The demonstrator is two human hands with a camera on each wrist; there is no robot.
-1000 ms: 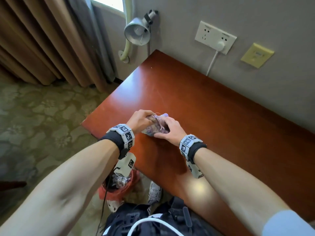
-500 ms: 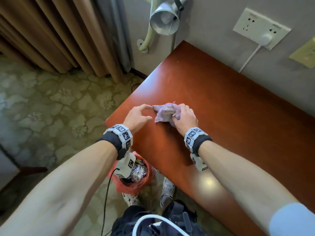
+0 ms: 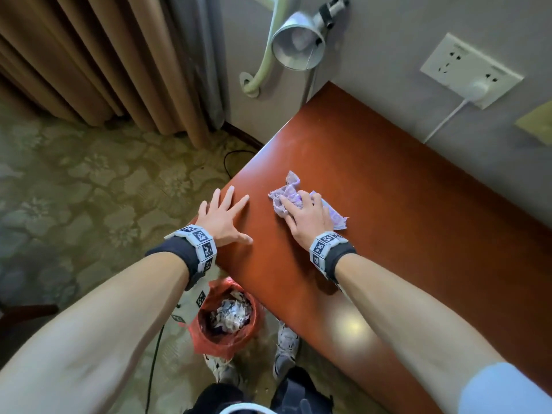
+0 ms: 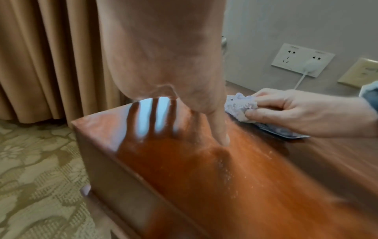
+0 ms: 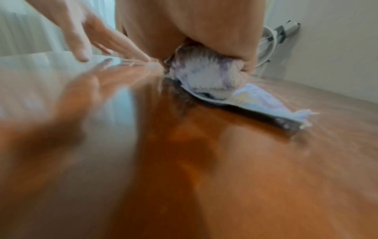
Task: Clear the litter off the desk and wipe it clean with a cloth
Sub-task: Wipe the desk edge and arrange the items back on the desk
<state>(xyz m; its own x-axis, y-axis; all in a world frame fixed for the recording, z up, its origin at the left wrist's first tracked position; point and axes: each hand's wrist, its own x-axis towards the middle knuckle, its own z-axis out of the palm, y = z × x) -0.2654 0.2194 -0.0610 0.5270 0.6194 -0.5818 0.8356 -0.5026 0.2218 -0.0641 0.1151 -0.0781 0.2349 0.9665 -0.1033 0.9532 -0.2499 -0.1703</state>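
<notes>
A crumpled purple cloth (image 3: 287, 186) (image 4: 239, 105) (image 5: 204, 72) lies on the glossy red-brown desk (image 3: 388, 234) near its left end. My right hand (image 3: 307, 216) (image 4: 286, 111) lies on the cloth, its fingers curled round the bunched fabric; a flat tail of cloth trails out to the right. My left hand (image 3: 225, 216) (image 4: 163, 64) presses flat on the desk's left edge, fingers spread, holding nothing, a short gap left of the cloth. Fine pale specks (image 4: 225, 169) dust the wood near the left thumb.
A bin lined with a red bag (image 3: 209, 345) stands on the carpet under the desk's near left corner, with crumpled paper (image 3: 230, 315) inside. A wall lamp (image 3: 298, 44), a socket with a white plug (image 3: 475, 91) and curtains (image 3: 89, 55) lie beyond. My shoes (image 3: 285, 345) are beside the bin.
My left hand has let go of the cloth and spread flat on the desk's left edge. The right hand keeps the cloth and has slid it away to the right.
</notes>
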